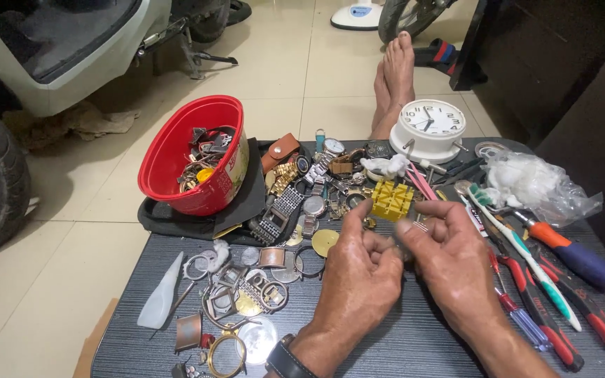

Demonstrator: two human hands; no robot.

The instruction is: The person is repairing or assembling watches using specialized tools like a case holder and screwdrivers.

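Left hand (358,276): fingers loosely curled, thumb meeting the right fingertips.
Right hand (449,262): fingers pinched on a tiny metal part (420,226), thin and bright.
Bench (414,336): dark, ribbed.
Beyond fingers: yellow plastic block (391,199).
Farther: round white clock (430,126).

Bare tabletop (414,336) is found only near the front edge, between and below the left hand (358,276) and right hand (449,262). To the left, passage is blocked by scattered watch parts (239,294) and a white bottle (161,294). Farther left, the red bowl (194,150) stands high on a black tray (169,220). Straight ahead, the way is closed by piled watches (309,189) and a yellow block (391,199). To the right, pliers (547,315), a toothbrush (526,255) and a screwdriver (579,257) lie close together; the clock (428,129) bars the far edge.
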